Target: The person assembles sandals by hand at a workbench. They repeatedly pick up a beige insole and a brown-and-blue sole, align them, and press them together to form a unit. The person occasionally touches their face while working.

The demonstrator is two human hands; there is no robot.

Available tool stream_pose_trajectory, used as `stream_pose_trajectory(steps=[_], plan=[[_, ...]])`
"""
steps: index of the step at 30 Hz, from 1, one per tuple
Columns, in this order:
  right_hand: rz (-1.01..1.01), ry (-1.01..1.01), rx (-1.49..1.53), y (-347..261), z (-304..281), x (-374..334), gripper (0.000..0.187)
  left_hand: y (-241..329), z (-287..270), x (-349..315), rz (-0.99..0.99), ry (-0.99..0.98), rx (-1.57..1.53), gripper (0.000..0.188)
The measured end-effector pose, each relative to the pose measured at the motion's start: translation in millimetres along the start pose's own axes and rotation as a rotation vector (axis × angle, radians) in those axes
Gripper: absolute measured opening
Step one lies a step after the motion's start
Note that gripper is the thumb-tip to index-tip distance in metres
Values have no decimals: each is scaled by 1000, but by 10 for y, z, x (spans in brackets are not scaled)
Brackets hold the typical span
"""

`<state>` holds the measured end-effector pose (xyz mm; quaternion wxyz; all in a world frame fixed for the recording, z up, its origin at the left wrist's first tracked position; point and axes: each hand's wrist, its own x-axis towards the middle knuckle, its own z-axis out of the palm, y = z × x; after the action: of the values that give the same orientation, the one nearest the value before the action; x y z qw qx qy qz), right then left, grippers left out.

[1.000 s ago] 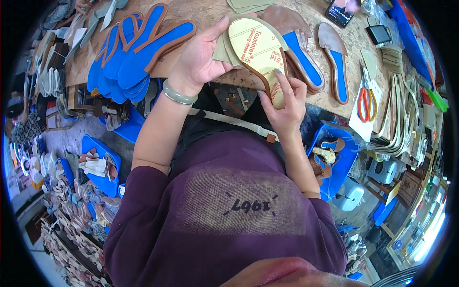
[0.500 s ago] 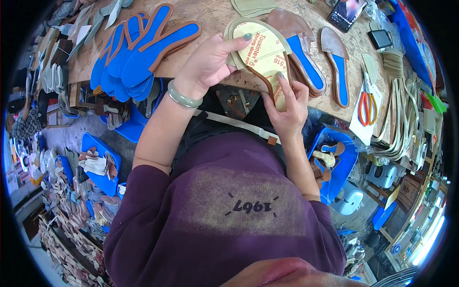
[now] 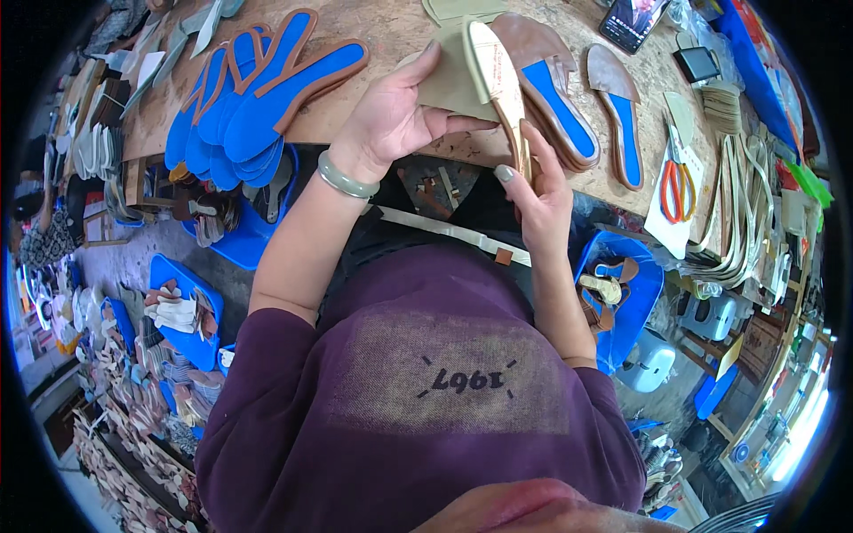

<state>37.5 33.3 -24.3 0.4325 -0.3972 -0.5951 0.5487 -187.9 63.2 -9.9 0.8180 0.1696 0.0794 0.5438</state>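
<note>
My right hand point(image 3: 540, 191) grips the narrow end of a shoe insole point(image 3: 499, 80), thumb on one side and fingers on the other. The insole is tilted nearly on edge, showing a pale printed face and an olive rim. To its left my left hand point(image 3: 386, 120), with a pale green bangle on the wrist, is open, its thumb raised and fingers stretched toward the insole. An olive leather piece point(image 3: 453, 87) shows between that hand and the insole; whether the fingers touch it I cannot tell. Brown-and-blue insoles point(image 3: 560, 102) lie just right of my right hand.
Blue insoles with brown edging point(image 3: 258, 115) are piled at the left of the wooden table point(image 3: 391, 27). At the right are another insole point(image 3: 626, 133), orange-handled scissors point(image 3: 677, 191), a phone point(image 3: 633, 22) and leather strips point(image 3: 733, 213). Blue bins point(image 3: 644, 293) stand below.
The insole has turned from face-up to nearly on edge in my right hand. My left thumb has come off its face, and the left hand has opened.
</note>
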Motion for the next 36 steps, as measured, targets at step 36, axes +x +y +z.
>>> stream_pose_trajectory(steps=[36], plan=[[-1138,-542,-977,-68,1854,1516,57,57,1820,-1508,1066,-402,2195,34]])
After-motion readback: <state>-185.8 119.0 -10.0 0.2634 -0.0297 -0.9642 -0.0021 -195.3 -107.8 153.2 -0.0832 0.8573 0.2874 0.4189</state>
